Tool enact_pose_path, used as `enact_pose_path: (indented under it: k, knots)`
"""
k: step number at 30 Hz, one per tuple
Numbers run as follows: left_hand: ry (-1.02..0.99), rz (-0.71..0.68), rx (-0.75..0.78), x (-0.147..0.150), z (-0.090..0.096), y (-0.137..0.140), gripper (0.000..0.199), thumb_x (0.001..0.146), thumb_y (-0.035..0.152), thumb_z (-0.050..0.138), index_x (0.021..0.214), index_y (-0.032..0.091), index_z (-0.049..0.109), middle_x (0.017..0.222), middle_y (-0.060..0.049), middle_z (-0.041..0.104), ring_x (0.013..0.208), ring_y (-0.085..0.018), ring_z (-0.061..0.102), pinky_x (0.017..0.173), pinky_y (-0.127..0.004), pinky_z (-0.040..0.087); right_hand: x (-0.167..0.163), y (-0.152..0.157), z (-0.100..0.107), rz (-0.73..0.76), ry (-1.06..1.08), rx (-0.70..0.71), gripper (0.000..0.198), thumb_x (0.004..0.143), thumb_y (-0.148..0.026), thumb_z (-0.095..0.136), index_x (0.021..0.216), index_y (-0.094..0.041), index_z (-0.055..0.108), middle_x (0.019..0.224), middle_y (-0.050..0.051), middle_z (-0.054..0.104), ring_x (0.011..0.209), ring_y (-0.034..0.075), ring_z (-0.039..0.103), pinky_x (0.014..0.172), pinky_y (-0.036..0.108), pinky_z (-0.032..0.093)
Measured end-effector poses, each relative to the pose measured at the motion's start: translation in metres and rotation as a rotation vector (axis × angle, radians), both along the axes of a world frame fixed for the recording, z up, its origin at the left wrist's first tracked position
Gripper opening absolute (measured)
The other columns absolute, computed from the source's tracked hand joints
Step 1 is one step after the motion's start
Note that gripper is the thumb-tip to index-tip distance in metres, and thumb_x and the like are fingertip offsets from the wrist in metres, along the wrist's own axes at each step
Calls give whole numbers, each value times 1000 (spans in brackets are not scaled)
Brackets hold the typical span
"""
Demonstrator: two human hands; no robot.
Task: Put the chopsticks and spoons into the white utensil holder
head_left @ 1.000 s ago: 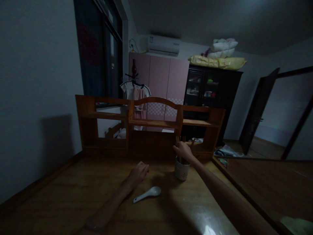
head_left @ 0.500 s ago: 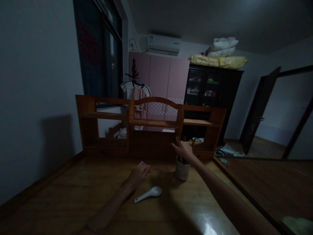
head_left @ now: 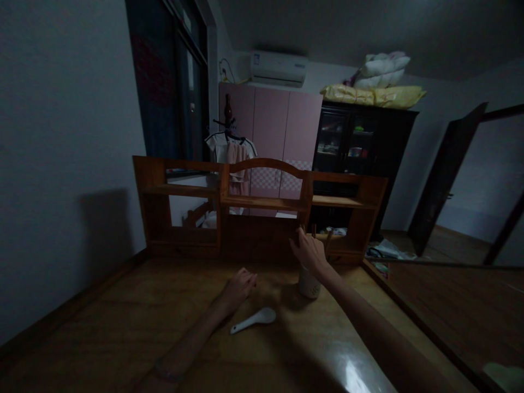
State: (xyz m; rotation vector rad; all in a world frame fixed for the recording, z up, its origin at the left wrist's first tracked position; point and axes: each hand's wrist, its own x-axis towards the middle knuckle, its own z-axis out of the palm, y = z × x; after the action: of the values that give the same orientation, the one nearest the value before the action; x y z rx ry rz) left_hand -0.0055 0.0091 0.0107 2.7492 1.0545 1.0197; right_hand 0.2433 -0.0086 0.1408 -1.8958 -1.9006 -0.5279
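Note:
A white perforated holder (head_left: pixel 308 284) stands on the wooden desk (head_left: pixel 123 327), with brown chopsticks (head_left: pixel 327 240) sticking up out of it. My right hand (head_left: pixel 310 252) hovers just above the holder, its fingers pinched around the chopstick tops. My left hand (head_left: pixel 239 286) rests on the desk with fingers loosely curled, holding nothing. A white ceramic spoon (head_left: pixel 254 320) lies on the desk just right of my left wrist.
A wooden shelf unit (head_left: pixel 262 203) runs along the back of the desk. A wall stands at the left. Beyond are a pink wardrobe (head_left: pixel 272 131), a dark cabinet (head_left: pixel 360 147) with bedding on top, and an open door (head_left: pixel 446 174).
My right hand has risen a little above the holder and now covers more of it. The camera has shifted slightly. The left hand and spoon stay put.

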Motion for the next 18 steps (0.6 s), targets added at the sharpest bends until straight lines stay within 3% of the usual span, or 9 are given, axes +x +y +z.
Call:
enact_pose_path:
  k: [7,12,18]
  knots:
    - [-59,31,-76,3,-1,-3,40,100,29,31,77,19,63,78,-3,65,82,-16,56,78,-27,44,28,22,1,90,-16,-99,12,88,-24,53,96,-17,59,92,11,71,89,23,66,70,27,38]
    - [-60,48,-166,5,3,-7,42,100,33,32,76,19,64,80,-4,65,85,-17,57,80,-27,43,24,18,-1,214,-24,-103,20,85,-12,48,100,-19,57,91,7,69,89,20,64,71,24,36]
    - [-63,62,-184,5,5,-9,43,99,35,33,76,18,65,80,-4,65,85,-17,58,81,-27,42,22,11,1,310,-45,-92,22,85,-12,46,104,-19,55,93,6,69,89,19,63,70,24,35]
